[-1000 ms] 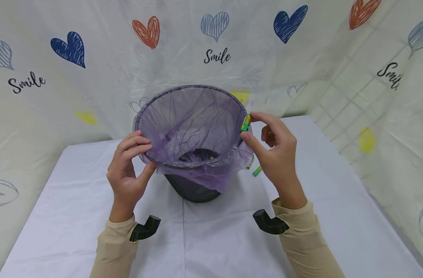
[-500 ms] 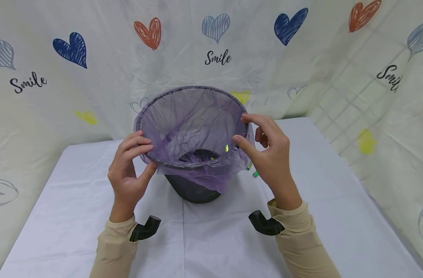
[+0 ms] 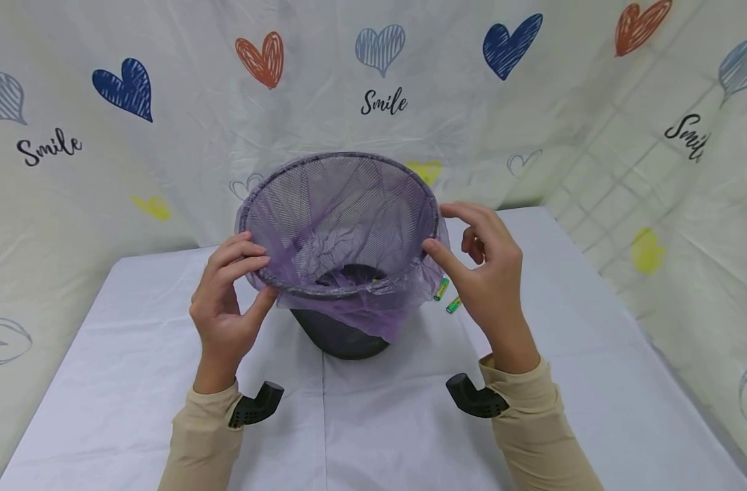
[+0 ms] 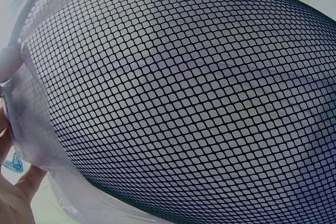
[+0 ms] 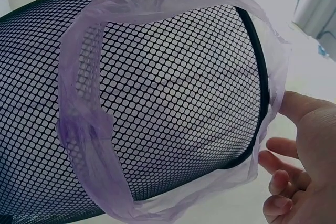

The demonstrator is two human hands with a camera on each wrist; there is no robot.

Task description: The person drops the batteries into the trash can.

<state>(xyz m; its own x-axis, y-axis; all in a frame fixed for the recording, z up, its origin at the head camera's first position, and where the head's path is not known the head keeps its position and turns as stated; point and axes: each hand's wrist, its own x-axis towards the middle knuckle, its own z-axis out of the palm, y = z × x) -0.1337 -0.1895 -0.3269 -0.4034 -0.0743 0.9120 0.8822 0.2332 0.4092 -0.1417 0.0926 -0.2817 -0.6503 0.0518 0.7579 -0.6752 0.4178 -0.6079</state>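
Note:
A black mesh wastebasket (image 3: 343, 337) leans toward me on the table, its mouth facing up and forward. A thin purple bin bag (image 3: 364, 317) lines it and folds out over the rim. My left hand (image 3: 232, 307) grips the rim on the left, fingers over the edge and thumb below. At the right side, my right hand (image 3: 486, 273) holds nothing; its thumb tip is right at the rim, the index finger extended beside it. Two green-and-yellow batteries (image 3: 442, 289) lie on the table behind the right hand, one partly covered by it. A small yellow bit shows deep inside the basket.
The white-covered table (image 3: 373, 423) ends at a curtain (image 3: 324, 102) printed with hearts and the word Smile. Black curved mounts (image 3: 478, 397) stick out from both wrists.
The right hand let go of a battery, which fell into the lined wastebasket. It then drew back slightly to the right. The left hand stays on the rim.

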